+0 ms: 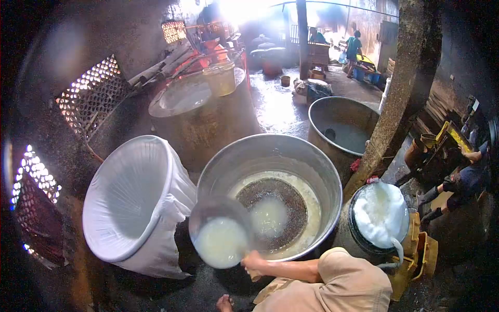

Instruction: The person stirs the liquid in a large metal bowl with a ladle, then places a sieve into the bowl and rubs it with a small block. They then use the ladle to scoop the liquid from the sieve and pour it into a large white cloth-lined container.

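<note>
My right hand (254,264) is closed on the near edge of a round metal pan (218,207), which is blurred by motion. The pan is tilted and holds a cloudy whitish liquid (221,242). It overlaps the left rim of a large metal vat (325,174) in my view. Inside the vat is dark liquid with a pale foam ring (312,210); a whitish round patch shows at its middle. Left of the pan stands a wide tub lined with white cloth (127,192). My left hand cannot be seen; the bit of skin (225,303) at the bottom edge looks like a bare foot.
On the right, a container with white foam (382,213) stands beside yellow crates (423,255). Behind are another vat (314,112), a leaning post (400,109) and a broad tank (208,125) with a yellowish bucket (220,79). One person (354,48) stands far back; another's legs show at right.
</note>
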Tool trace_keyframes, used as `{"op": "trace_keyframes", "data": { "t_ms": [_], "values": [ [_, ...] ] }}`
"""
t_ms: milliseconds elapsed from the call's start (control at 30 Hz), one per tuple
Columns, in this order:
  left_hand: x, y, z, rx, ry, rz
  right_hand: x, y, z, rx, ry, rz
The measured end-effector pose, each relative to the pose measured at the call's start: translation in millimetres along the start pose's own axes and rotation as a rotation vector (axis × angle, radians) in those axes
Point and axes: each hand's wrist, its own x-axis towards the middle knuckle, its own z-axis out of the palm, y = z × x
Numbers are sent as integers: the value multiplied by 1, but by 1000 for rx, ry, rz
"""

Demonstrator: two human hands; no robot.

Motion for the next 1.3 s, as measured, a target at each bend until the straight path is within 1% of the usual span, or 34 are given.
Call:
{"op": "trace_keyframes", "data": {
  "t_ms": [33,67,100,133,167,200,233,300,333,367,433,467,500,567,600,633,700,733,767,800,833,900,933,967,1000,1033,1100,1133,1167,1233,1267,1300],
  "values": [
    [-2,-2,-3,54,-3,-1,-2,2,7,-49,-44,0],
    [-5,-6,1,-94,50,-25,-3,5,11,-156,-56,-73],
    [-4,-7,2,-90,49,-24,-4,7,14,-261,-66,-145],
    [-7,4,7,-96,48,-77,-5,6,17,-256,-65,-145],
    [-12,16,13,-101,46,-132,-4,3,19,-325,-31,-305],
    [-17,25,20,-133,65,-102,-3,0,21,-394,4,-464],
    [-20,36,27,-128,64,-102,2,-4,19,-390,4,-462],
    [-19,59,43,-249,-18,-35,18,-14,14,-211,25,-593],
    [-12,69,52,-232,7,-50,27,-21,9,-91,70,-748],
    [-6,79,60,-227,5,-54,36,-25,0,-88,73,-743],
    [6,97,76,-269,-7,-47,52,-41,-33,99,-81,-530],
    [14,104,84,-276,27,-56,48,-50,-52,209,-141,-492],
    [21,112,91,-270,30,-61,55,-52,-70,384,-203,-401],
    [28,127,102,-203,-18,-64,95,-34,-107,244,-55,-384],
    [29,133,111,-196,-2,-82,112,-20,-128,189,-9,-292],
    [27,145,122,-192,17,-57,124,-8,-149,131,30,-193],
    [18,171,146,-180,72,-23,141,-2,-189,13,144,27],
    [7,189,159,-201,80,-10,191,43,-201,76,232,80],
    [-1,204,168,-221,93,5,200,46,-221,123,233,155],
    [6,197,167,-223,125,3,222,48,-240,-114,313,181],
    [17,181,166,-222,155,-1,256,70,-260,-355,383,194],
    [25,151,158,-221,249,-108,305,88,-306,-388,345,173],
    [16,160,166,-213,260,-98,369,142,-332,-292,342,158],
    [7,172,175,-204,266,-86,335,95,-336,-583,644,-16],
    [13,151,168,-94,276,-75,328,66,-348,-630,632,40],
    [10,155,172,-83,293,-93,329,49,-357,-676,625,92],
    [3,174,186,-152,246,-135,334,44,-371,-721,541,87],
    [3,175,187,-107,260,-120,332,37,-368,-763,545,141],
    [1,177,186,-103,277,-131,340,46,-363,-770,525,145],
    [-2,184,186,22,284,-233,360,87,-352,-623,555,308],
    [-1,183,185,37,257,-162,371,123,-346,-482,450,313],
    [0,179,183,33,275,-166,378,168,-334,-267,294,306]
  ]
}}
